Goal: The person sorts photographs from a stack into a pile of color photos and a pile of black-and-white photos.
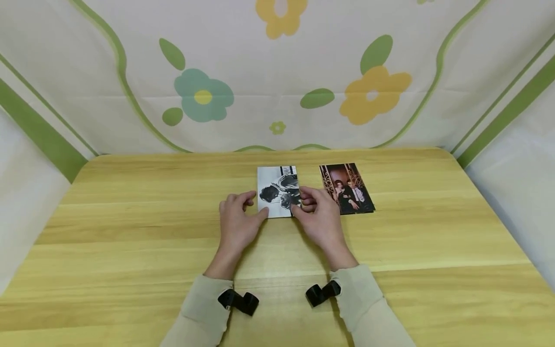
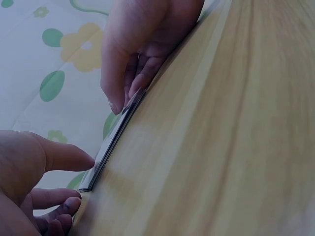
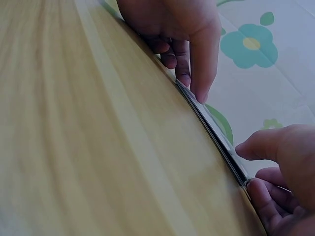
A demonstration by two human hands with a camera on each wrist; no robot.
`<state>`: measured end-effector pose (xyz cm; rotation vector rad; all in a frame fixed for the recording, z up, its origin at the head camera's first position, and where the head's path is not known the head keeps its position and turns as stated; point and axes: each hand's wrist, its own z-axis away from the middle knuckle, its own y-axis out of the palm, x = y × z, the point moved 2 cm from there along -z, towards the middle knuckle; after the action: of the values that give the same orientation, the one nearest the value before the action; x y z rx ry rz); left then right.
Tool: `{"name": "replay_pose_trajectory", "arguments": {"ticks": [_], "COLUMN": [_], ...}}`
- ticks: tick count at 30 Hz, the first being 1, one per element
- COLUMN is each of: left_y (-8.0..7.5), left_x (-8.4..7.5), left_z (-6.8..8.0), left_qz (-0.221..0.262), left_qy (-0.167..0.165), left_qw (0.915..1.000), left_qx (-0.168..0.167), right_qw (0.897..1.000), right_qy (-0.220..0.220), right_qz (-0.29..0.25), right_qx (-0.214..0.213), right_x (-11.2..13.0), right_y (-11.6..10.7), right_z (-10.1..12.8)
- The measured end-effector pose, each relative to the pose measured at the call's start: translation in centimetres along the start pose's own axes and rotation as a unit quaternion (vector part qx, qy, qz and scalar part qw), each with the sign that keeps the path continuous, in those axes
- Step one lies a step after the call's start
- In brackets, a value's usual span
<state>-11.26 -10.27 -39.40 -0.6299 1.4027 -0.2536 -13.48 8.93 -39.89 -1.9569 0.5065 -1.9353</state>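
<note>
A stack of photo cards (image 1: pixel 272 185) lies near the middle of the table, a black-and-white picture on top. My left hand (image 1: pixel 238 219) holds its left side, the thumb on the near left corner and curled fingers along the edge. On the opposite side, my right hand (image 1: pixel 320 214) grips the stack with its thumb over the near right corner and fingers bent against the right edge. Several thin layers show along the stack's edge (image 2: pixel 110 142) in the left wrist view. The right wrist view shows the same layered edge (image 3: pixel 211 130) between both hands.
Right of the stack, close to my right hand, lies another small pile of photo cards (image 1: pixel 347 190) with a dark colour picture of people on top. The wooden table (image 1: pixel 130 241) meets a flower-patterned cloth (image 1: pixel 277 96) at its back edge.
</note>
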Motion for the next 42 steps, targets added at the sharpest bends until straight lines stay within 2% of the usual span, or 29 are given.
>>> {"name": "replay_pose_trajectory", "arguments": {"ticks": [11,19,27,42], "left_y": [0.37,0.09,-0.07,0.03], "left_x": [-0.28,0.25,0.29,0.07], "left_z": [0.02,0.30,0.16,0.17], "left_qz": [-0.008,-0.005,-0.006,-0.004], "left_qy": [0.005,-0.004,0.002,0.015], "left_qw": [0.9999,1.0000,1.0000,0.9998], "left_qx": [0.008,0.000,0.001,-0.010], "right_qw": [1.000,0.998,0.998,0.994], "right_qy": [0.000,0.018,0.001,0.000], "right_qz": [0.008,0.039,0.048,0.106], "right_qx": [0.002,0.041,0.032,0.035], "right_x": [-0.06,0.19,0.46,0.55], "right_y": [-0.30,0.37,0.46,0.46], "right_z": [-0.02,-0.03,0.05,0.34]}}
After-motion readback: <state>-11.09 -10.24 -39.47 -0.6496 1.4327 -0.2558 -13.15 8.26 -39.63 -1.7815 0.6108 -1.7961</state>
